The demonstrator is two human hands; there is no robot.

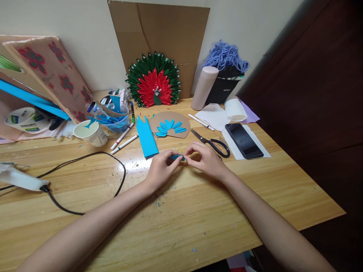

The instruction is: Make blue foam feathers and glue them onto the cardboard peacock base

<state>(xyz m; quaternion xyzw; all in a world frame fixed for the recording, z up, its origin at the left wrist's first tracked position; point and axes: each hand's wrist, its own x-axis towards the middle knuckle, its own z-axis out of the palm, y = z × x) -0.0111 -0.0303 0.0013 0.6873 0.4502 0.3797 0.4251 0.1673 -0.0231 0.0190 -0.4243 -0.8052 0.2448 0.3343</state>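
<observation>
Between my two hands is a small piece of blue paper (178, 157), pinched at both ends over the table. My left hand (162, 168) grips its left side with thumb and forefinger. At its right tip, the thumb and fingers of my right hand (204, 160) are pressed together. Just beyond lies a cardboard fan shape (184, 120) bearing several blue folded petals (170, 127). A folded blue paper strip (146, 138) with a notched top end rests left of it. Black-handled scissors (211, 142) lie behind my right hand.
At the left are a glue gun (21, 177) with a looping black cord (124, 170), a paper cup (90, 133) and a tub of blue scraps (113, 122). A phone (244, 140) lies right. Behind stand a red-green peacock craft (155, 81), a cardboard sheet (167, 30) and a tumbler (204, 87).
</observation>
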